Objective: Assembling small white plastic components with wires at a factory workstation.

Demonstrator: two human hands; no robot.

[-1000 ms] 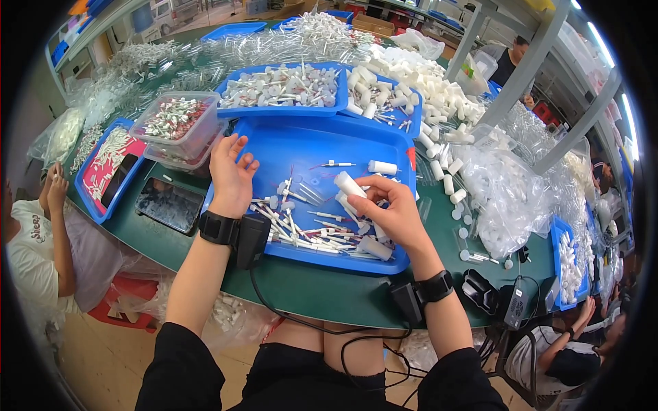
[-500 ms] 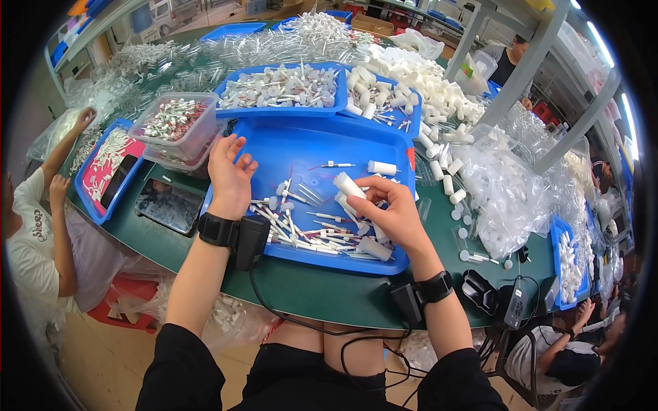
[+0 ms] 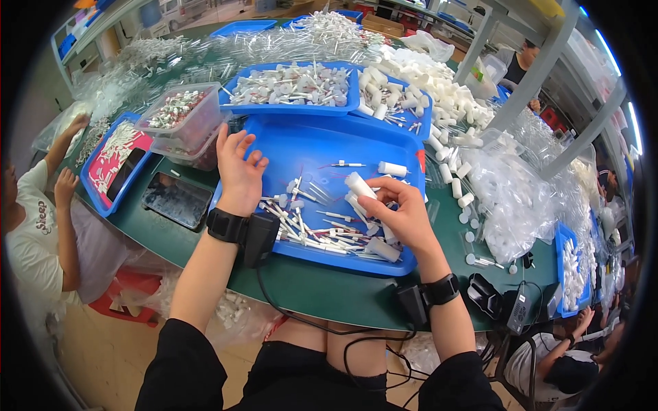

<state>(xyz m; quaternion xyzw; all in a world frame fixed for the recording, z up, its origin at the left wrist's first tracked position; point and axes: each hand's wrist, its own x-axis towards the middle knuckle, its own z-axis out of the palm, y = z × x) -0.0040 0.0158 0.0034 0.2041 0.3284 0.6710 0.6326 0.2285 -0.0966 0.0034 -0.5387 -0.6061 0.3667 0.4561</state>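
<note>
Between the thumb and fingers of my right hand [image 3: 406, 211] is a white plastic cylinder [image 3: 358, 185], tilted above the right part of a large blue tray [image 3: 308, 140]. My left hand [image 3: 241, 168] is raised over the tray's left side, palm up, with loosely bent fingers apart and nothing in them. Thin white sticks with reddish ends [image 3: 305, 229] lie heaped in the near half of the tray. Among them are clear thin tubes and small translucent caps. Another white cylinder [image 3: 392, 168] rests on its side by the tray's right wall.
Behind stand two blue trays, one of capped pieces [image 3: 291, 85], one of cylinders [image 3: 394, 103]. Clear tubs [image 3: 179, 113] and a phone [image 3: 177, 200] lie left. Loose white cylinders [image 3: 452, 181] and a clear plastic bag [image 3: 510, 205] are right. A co-worker [image 3: 41, 233] sits left.
The whole view has shifted slightly, so the scene sits a little further right. My right hand still holds the white cylinder, and my left hand stays open over the tray's left side.
</note>
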